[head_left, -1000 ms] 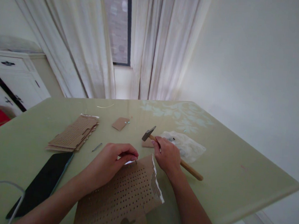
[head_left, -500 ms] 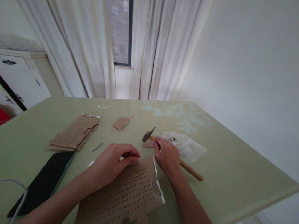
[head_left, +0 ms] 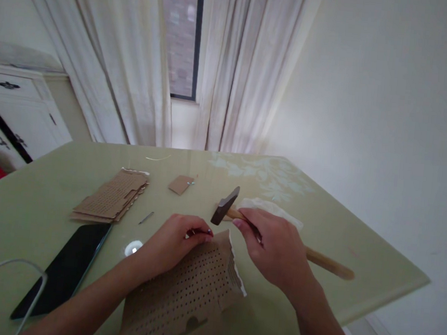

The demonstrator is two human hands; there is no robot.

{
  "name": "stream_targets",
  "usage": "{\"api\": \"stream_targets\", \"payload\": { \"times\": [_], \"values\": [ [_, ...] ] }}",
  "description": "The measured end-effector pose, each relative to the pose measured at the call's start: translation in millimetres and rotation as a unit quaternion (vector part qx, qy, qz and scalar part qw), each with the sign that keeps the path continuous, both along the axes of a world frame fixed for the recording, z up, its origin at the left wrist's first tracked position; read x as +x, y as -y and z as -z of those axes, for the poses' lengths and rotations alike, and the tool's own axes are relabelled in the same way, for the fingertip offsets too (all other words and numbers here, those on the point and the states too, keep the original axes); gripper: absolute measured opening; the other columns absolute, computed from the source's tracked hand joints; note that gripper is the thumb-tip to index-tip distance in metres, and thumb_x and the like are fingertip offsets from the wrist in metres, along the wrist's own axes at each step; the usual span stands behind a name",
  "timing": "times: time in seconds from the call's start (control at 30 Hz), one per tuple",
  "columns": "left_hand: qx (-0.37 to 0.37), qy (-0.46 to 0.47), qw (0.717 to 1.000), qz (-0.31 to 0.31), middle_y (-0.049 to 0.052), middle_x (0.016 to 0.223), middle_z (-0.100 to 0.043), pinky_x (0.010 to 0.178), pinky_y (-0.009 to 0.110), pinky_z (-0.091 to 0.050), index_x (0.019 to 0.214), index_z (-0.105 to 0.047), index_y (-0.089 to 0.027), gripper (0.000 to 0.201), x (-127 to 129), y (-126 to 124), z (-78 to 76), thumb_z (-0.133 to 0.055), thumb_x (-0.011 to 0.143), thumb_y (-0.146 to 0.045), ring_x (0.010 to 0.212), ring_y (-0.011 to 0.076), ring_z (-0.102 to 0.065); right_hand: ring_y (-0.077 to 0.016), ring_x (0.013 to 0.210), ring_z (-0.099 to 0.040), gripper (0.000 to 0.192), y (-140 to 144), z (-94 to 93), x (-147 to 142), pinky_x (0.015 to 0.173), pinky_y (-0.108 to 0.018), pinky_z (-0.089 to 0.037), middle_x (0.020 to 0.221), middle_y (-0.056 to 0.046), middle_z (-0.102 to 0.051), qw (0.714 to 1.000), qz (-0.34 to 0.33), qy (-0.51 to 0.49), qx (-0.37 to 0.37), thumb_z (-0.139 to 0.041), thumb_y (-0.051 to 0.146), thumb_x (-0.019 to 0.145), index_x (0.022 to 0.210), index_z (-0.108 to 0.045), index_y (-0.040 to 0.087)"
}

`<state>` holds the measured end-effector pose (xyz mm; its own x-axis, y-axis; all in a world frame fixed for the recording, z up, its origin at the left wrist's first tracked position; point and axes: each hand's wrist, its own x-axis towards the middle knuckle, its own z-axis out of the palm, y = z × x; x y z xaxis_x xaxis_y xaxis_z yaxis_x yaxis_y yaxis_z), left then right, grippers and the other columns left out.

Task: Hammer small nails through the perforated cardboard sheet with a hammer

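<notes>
My right hand (head_left: 275, 245) is wrapped round the wooden handle of a hammer (head_left: 226, 207), raised above the table with its metal head to the left. My left hand (head_left: 181, 239) rests at the far edge of a brown cardboard stack (head_left: 184, 294) punched with rows of small holes. Thumb and index finger are pinched together there; what they hold is too small to make out. The hammer head hangs just beyond and right of those fingertips, apart from them. One side of the cardboard has a torn white edge.
More perforated cardboard (head_left: 113, 194) lies at the left, near a black tablet-like device (head_left: 63, 271) and a white cable (head_left: 38, 274). Beyond my left hand are a thin metal rod (head_left: 146, 217) and a small cardboard piece (head_left: 181, 184). A clear plastic bag (head_left: 282, 213) lies behind my right hand.
My right hand has lifted the hammer off the table side, up and to the right, closer to me. My left hand has shifted slightly right and stays pinched at the cardboard.
</notes>
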<state>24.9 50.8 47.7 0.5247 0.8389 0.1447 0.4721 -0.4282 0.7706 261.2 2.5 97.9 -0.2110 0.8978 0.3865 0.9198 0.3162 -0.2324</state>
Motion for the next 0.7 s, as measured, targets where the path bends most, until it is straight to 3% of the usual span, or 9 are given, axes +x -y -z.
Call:
{"api": "stream_targets", "payload": {
  "times": [0.1,0.3,0.4,0.53,0.7],
  "values": [
    [0.0,0.004,1.0,0.004,0.001,0.092,-0.087,0.081,0.029,-0.053,0.091,-0.084,-0.024,0.02,0.5,-0.3,1.5,-0.065,0.097,-0.029,0.087,0.0222,-0.077,-0.0238,0.081,-0.073,0.023,13.4,-14.1,-6.6,0.069,-0.034,-0.039,0.092,-0.002,-0.08,1.0,-0.004,0.029,0.003,-0.057,0.038,0.109,0.107,-0.076,0.027],
    [0.004,0.008,1.0,0.016,0.003,0.094,-0.087,0.084,0.032,-0.054,0.092,-0.084,-0.022,0.021,0.9,-0.4,2.1,-0.064,0.096,-0.028,0.089,0.0244,-0.076,-0.0234,0.075,-0.072,0.021,21.8,-25.3,-16.4,0.063,-0.034,-0.033,0.094,-0.003,-0.081,0.994,-0.002,0.106,-0.023,-0.058,0.037,0.108,0.11,-0.078,0.028],
    [0.009,0.007,1.0,0.015,0.004,0.091,-0.087,0.08,0.032,-0.054,0.09,-0.083,-0.021,0.022,0.8,-1.1,3.2,-0.066,0.097,-0.032,0.085,0.0246,-0.075,-0.024,0.081,-0.073,0.022,22.8,-25.9,-16.4,0.066,-0.033,-0.034,0.096,-0.003,-0.081,0.998,0.001,0.069,-0.004,-0.055,0.035,0.11,0.109,-0.075,0.027],
    [0.015,0.009,1.0,0.024,0.004,0.096,-0.086,0.085,0.032,-0.054,0.092,-0.084,-0.023,0.02,0.9,-2.6,5.2,-0.065,0.095,-0.027,0.09,0.0249,-0.075,-0.0238,0.076,-0.072,0.02,24.0,-22.9,-17.4,0.063,-0.034,-0.03,0.089,-0.003,-0.08,0.994,0.011,0.105,-0.035,-0.06,0.034,0.108,0.099,-0.076,0.026],
    [0.018,0.009,1.0,0.018,0.005,0.091,-0.084,0.08,0.032,-0.053,0.089,-0.084,-0.022,0.019,1.5,-3.1,7.8,-0.068,0.095,-0.029,0.086,0.0241,-0.074,-0.0235,0.079,-0.072,0.021,24.4,-20.3,-20.8,0.063,-0.034,-0.029,0.095,-0.003,-0.08,0.995,0.03,0.097,-0.01,-0.057,0.036,0.11,0.108,-0.076,0.026]
  ]
}}
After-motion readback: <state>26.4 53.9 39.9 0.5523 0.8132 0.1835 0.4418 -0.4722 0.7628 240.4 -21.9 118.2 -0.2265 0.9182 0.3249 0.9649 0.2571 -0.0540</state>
